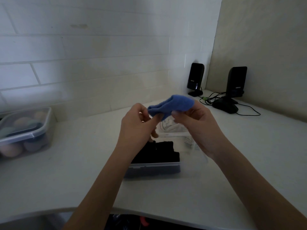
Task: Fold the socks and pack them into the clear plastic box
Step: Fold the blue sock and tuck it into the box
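Above the clear plastic box (154, 168), I see my left hand (137, 125) and right hand (194, 120) both pinching a blue sock (172, 105). I'd judge it best to keep the fold tight, then lower it beside the black socks (159, 153) inside.

Socks (159, 152) in box (154, 170) on counter (66, 171); speakers (195, 78) behind right

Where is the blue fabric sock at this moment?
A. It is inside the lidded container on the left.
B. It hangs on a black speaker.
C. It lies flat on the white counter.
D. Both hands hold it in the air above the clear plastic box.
D: the left hand and the right hand pinch the blue fabric sock above the clear plastic box, which already holds dark folded socks.
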Motion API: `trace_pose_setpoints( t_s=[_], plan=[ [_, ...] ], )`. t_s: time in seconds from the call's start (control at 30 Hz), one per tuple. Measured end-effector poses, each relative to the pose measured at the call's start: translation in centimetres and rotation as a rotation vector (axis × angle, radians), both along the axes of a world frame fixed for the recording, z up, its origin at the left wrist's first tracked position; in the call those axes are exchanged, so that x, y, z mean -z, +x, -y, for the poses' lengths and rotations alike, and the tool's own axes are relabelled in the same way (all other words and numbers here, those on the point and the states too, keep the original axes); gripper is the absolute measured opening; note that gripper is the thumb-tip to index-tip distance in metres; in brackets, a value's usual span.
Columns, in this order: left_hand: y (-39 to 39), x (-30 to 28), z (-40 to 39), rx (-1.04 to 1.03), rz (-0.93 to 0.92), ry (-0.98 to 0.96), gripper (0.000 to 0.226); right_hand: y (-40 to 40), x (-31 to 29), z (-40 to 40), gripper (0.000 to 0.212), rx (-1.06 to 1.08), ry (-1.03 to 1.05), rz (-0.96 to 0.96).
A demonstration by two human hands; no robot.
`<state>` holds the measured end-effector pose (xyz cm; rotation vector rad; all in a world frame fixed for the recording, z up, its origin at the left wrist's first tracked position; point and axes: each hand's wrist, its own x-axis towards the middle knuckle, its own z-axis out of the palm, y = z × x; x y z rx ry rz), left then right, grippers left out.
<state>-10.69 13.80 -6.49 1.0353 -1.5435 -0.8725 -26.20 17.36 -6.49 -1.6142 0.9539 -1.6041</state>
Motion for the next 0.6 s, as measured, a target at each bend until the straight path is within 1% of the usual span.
trace_pose_setpoints(
  t_s=[0.07,0.13,0.2,0.23,0.27,0.3,0.37,0.4,0.5,0.6],
  plan=[
    [0.0,-0.3,-0.3,0.126,-0.117,0.1,0.017,0.1,-0.1,-0.2,0.028,0.0,-0.019,-0.079],
    [0.1,-0.8,-0.3,0.186,-0.182,0.165,0.004,0.3,0.0,-0.4,0.028,0.056,-0.076,-0.254],
    [0.2,-1.3,-0.1,0.198,-0.287,0.263,0.008,0.4,0.4,-0.3,0.032,0.17,-0.188,-0.485],
    [0.3,-1.5,0.0,0.207,-0.367,0.332,0.011,0.4,0.7,-0.2,0.034,0.21,-0.242,-0.581],
    [0.3,-1.7,0.0,0.227,-0.44,0.39,0.014,0.4,0.9,0.0,0.036,0.224,-0.278,-0.638],
    [0.4,-1.6,0.1,0.247,-0.477,0.413,0.02,0.3,1.0,0.0,0.037,0.22,-0.288,-0.659],
    [0.6,-1.1,0.4,0.273,-0.43,0.357,0.032,0.1,1.0,0.1,0.038,0.206,-0.257,-0.674],
    [0.6,-0.8,0.5,0.276,-0.399,0.319,0.033,0.0,1.0,0.0,0.038,0.203,-0.236,-0.699],
    [0.8,-0.2,0.7,0.239,-0.389,0.293,0.026,0.1,1.0,0.0,0.034,0.173,-0.217,-0.745],
    [0.8,-0.3,0.7,0.225,-0.414,0.285,0.019,0.5,0.7,-0.1,0.022,0.169,-0.201,-0.649]
  ],
)
